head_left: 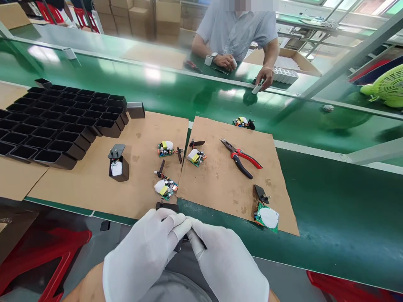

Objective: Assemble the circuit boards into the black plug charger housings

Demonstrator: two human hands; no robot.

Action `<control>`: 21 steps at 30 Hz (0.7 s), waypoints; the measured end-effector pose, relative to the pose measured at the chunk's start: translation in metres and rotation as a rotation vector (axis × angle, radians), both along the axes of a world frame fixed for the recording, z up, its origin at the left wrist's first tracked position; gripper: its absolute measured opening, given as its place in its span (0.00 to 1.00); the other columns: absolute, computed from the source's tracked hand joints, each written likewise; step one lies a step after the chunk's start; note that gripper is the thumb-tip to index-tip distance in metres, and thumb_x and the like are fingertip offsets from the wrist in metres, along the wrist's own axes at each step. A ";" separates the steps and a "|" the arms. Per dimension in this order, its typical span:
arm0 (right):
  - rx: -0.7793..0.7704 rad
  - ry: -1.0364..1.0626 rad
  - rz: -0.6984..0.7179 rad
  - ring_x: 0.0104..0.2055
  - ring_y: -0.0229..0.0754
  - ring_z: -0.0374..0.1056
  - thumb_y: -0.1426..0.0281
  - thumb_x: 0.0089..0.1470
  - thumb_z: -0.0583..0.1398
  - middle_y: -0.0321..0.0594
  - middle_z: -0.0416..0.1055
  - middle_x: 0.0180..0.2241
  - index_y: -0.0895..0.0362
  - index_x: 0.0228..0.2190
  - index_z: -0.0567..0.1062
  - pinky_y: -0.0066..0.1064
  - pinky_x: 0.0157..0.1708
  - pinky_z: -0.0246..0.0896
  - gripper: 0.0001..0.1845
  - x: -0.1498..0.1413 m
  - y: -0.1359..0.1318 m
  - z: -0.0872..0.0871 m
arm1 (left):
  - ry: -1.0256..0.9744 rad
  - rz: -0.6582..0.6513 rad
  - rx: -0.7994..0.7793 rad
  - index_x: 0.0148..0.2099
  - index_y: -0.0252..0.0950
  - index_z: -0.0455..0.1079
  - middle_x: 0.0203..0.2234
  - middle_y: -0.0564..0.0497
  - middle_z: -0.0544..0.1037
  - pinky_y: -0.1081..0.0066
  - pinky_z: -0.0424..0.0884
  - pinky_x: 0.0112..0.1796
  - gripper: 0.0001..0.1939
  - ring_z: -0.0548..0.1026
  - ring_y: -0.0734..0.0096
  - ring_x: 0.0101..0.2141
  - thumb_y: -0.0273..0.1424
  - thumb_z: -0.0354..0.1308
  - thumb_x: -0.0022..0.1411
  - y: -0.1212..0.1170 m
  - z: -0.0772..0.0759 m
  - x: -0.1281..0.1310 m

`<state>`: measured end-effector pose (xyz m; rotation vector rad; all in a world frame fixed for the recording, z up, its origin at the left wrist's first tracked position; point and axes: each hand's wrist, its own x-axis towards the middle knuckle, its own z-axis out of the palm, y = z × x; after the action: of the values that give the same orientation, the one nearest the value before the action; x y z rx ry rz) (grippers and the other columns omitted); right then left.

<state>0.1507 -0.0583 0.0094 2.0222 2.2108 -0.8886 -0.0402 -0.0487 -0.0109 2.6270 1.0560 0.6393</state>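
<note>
My left hand [151, 247] and my right hand [220, 256], both in white gloves, meet at the table's front edge. Their fingers are closed around a black plastic piece [179, 246], mostly hidden by the gloves. Just beyond my left fingers shows a black plug part [167, 206]; whether it joins the held piece I cannot tell. Small circuit boards [166, 188] with black plug covers on wires lie on the cardboard ahead, and one board [267, 217] lies to the right. Long-nose pliers [241, 157] with red and black handles rest on the right cardboard sheet [214, 180].
Many open black cases [56, 121] stand in rows at left. A black case [121, 170] holding a board stands nearer. Across the green conveyor [189, 90], a co-worker [237, 33] handles white pieces. Red stools [47, 256] are below; a green fan [387, 86] is at right.
</note>
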 end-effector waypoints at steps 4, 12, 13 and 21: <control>-0.015 -0.002 -0.013 0.32 0.44 0.78 0.72 0.69 0.55 0.31 0.84 0.33 0.47 0.34 0.81 0.32 0.31 0.60 0.16 0.001 0.002 -0.003 | 0.009 -0.011 0.011 0.63 0.30 0.65 0.47 0.45 0.83 0.59 0.82 0.39 0.23 0.80 0.57 0.44 0.16 0.54 0.67 0.002 -0.001 0.004; 0.124 0.123 -0.023 0.31 0.44 0.81 0.66 0.67 0.57 0.34 0.86 0.36 0.42 0.50 0.83 0.30 0.30 0.70 0.17 0.019 -0.010 0.008 | -0.117 0.007 -0.102 0.65 0.34 0.65 0.50 0.42 0.80 0.55 0.82 0.46 0.31 0.77 0.54 0.49 0.13 0.56 0.62 -0.005 -0.011 -0.002; 0.132 0.138 -0.026 0.30 0.44 0.81 0.65 0.66 0.57 0.33 0.86 0.34 0.42 0.50 0.83 0.30 0.29 0.70 0.17 0.027 -0.011 0.013 | -0.195 0.042 -0.139 0.65 0.36 0.66 0.50 0.43 0.79 0.57 0.81 0.48 0.30 0.77 0.56 0.50 0.14 0.57 0.63 -0.006 -0.010 -0.005; 0.641 -0.090 -0.170 0.32 0.43 0.78 0.62 0.71 0.55 0.39 0.82 0.32 0.53 0.50 0.82 0.33 0.35 0.68 0.18 0.064 0.035 -0.031 | -0.706 0.311 -0.361 0.57 0.48 0.71 0.49 0.53 0.78 0.71 0.78 0.50 0.30 0.79 0.67 0.49 0.25 0.75 0.55 -0.010 0.001 -0.015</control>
<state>0.2144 -0.0233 -0.0212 2.4569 2.5203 -0.0660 -0.0555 -0.0590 -0.0099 1.7250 1.1927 1.1914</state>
